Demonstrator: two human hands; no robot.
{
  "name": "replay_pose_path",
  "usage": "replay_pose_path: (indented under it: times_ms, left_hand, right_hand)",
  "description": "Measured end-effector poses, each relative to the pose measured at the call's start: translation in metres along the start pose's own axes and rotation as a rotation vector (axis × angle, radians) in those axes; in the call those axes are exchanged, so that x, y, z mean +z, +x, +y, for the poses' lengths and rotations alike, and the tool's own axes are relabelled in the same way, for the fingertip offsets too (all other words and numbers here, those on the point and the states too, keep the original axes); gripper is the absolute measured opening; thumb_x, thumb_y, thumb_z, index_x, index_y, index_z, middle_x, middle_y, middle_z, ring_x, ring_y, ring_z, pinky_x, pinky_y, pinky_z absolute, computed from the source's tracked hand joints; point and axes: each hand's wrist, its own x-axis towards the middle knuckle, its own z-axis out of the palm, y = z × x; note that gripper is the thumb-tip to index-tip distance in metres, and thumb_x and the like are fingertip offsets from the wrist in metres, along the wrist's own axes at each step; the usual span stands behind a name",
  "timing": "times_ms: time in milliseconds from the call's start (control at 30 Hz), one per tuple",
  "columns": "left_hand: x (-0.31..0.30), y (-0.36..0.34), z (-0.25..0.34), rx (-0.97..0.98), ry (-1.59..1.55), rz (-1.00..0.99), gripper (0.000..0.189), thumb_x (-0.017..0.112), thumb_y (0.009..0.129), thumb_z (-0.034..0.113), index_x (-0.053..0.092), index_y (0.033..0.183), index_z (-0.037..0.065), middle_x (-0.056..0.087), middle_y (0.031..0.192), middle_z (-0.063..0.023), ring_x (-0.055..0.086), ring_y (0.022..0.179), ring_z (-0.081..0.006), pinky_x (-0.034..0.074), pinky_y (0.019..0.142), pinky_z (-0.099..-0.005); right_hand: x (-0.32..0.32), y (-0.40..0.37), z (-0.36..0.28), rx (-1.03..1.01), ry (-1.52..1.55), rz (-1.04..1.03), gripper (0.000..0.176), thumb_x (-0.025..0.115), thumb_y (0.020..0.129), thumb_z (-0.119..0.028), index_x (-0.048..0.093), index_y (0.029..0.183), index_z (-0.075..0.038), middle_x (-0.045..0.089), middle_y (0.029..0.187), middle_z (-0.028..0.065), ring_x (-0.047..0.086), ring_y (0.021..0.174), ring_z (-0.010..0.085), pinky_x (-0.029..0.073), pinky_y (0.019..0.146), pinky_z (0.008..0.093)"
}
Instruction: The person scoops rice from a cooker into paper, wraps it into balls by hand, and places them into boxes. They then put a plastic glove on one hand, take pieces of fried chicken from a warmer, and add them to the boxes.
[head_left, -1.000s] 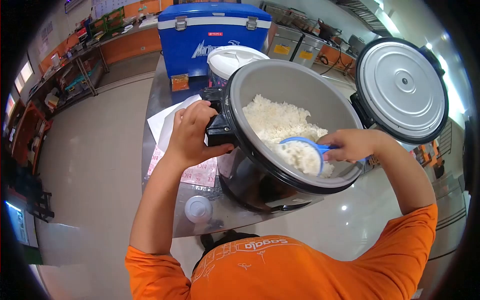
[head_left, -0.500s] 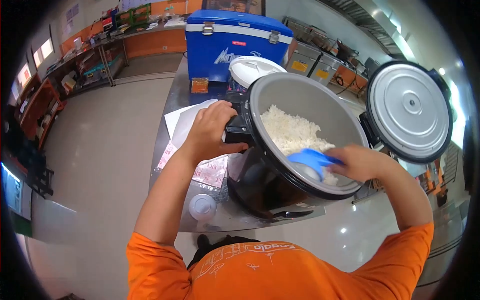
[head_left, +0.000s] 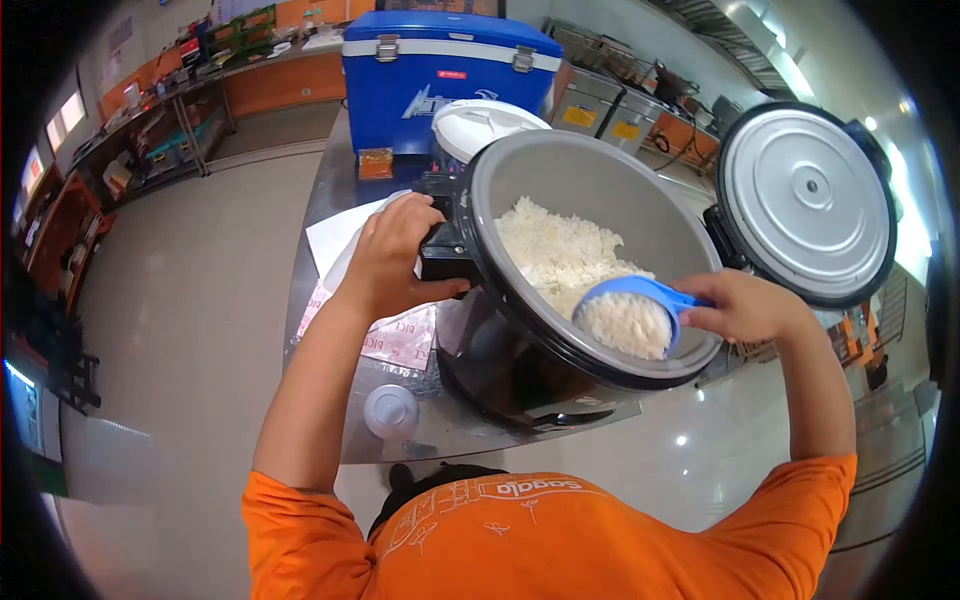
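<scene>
A large black rice cooker, tilted toward me, holds cooked white rice in its grey pot. My left hand is wrapped round the black side handle of the cooker. In my right hand is the handle of a blue rice scoop. The scoop's bowl is full of rice and sits just inside the pot's near rim. Hinged open on the right is the cooker's round silver lid.
Behind the cooker stand a blue cooler box and a white-lidded tub. An orange packet, papers, pink printed packaging and a small white-capped container lie on the metal table.
The scoop has turned upright and now shows a full load of rice, where before it was tipped over and blurred. My left hand keeps its hold on the handle.
</scene>
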Motion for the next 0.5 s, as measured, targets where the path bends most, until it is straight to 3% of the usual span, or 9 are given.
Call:
replay_pose_path:
  times_ms: [100,200,300,333,500]
  left_hand:
    - [0.004,0.0,-0.001,0.034,-0.042,-0.005,0.066,0.086,0.049,0.023,0.05,0.102,0.005,0.052,0.11,-0.0195,0.046,0.113,-0.0378,0.036,0.096,-0.0431]
    - [0.0,-0.001,0.0,0.018,0.003,-0.003,0.067,0.086,0.05,0.023,0.05,0.103,0.005,0.052,0.113,-0.0199,0.046,0.113,-0.038,0.036,0.096,-0.0428]
    - [0.0,-0.002,0.0,-0.002,-0.016,-0.005,0.067,0.086,0.051,0.024,0.05,0.104,0.005,0.051,0.114,-0.0204,0.045,0.114,-0.0383,0.035,0.096,-0.0432]
    - [0.001,-0.002,-0.002,0.019,-0.017,0.016,0.066,0.085,0.051,0.025,0.05,0.104,0.005,0.051,0.113,-0.0205,0.045,0.114,-0.0384,0.036,0.096,-0.0433]
    - [0.0,-0.002,-0.003,0.098,-0.09,0.04,0.069,0.084,0.055,0.027,0.049,0.109,0.003,0.052,0.112,-0.0203,0.046,0.114,-0.0391,0.036,0.096,-0.0437]
  right_hand:
    - [0.019,0.044,0.019,-0.179,0.188,-0.145,0.03,0.052,0.09,-0.023,0.056,0.112,-0.003,0.056,0.069,0.0038,0.053,0.057,0.0108,0.043,0.051,0.0259]
    - [0.026,0.054,0.024,-0.213,0.318,-0.135,0.026,0.051,0.09,-0.022,0.057,0.107,-0.002,0.05,0.062,0.0018,0.048,0.048,0.0107,0.04,0.045,0.0249]
    - [0.013,0.04,0.052,-0.118,0.576,-0.274,0.021,0.051,0.09,-0.019,0.057,0.101,-0.002,0.048,0.059,0.0019,0.044,0.041,0.0094,0.038,0.042,0.0239]
    - [0.016,0.033,0.058,-0.096,0.793,-0.281,0.021,0.05,0.09,-0.017,0.055,0.102,0.0,0.047,0.056,0.0019,0.043,0.039,0.0093,0.036,0.039,0.0231]
    - [0.043,0.004,0.028,-0.138,1.147,0.138,0.031,0.048,0.092,-0.022,0.05,0.11,0.003,0.05,0.059,0.0041,0.046,0.038,0.0102,0.037,0.035,0.0213]
